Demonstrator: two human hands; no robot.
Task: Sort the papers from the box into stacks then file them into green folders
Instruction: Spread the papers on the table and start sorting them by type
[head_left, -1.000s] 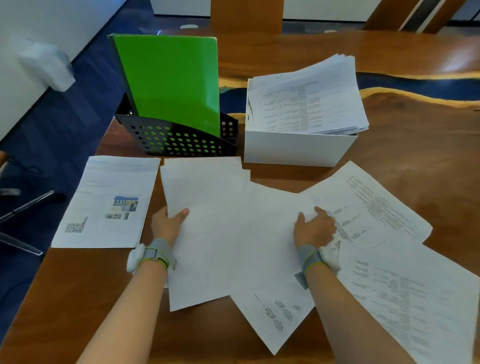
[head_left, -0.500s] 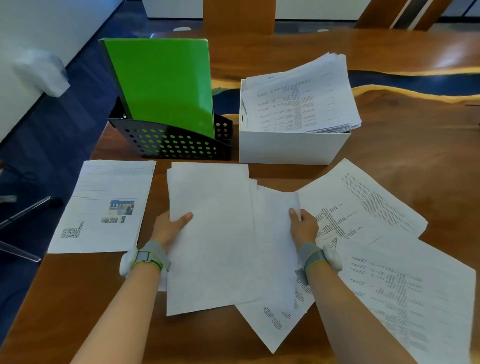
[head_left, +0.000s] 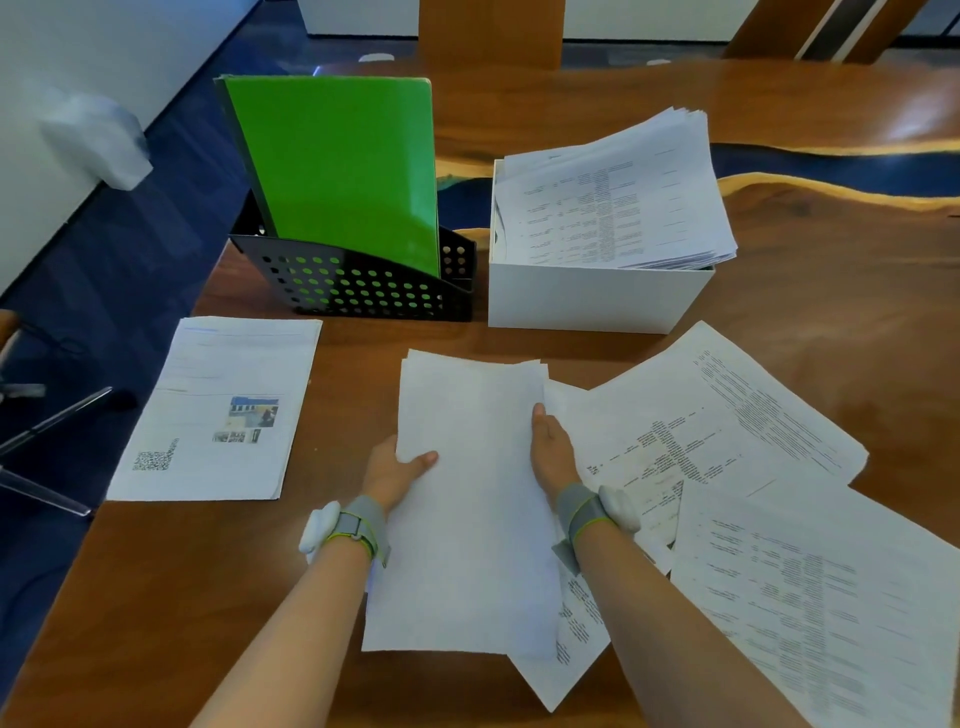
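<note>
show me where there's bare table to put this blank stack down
The table is bare between the photo sheet and the stack, in the near-left corner below that sheet, and right of the box. The near right is crowded with overlapping printed sheets.
</note>
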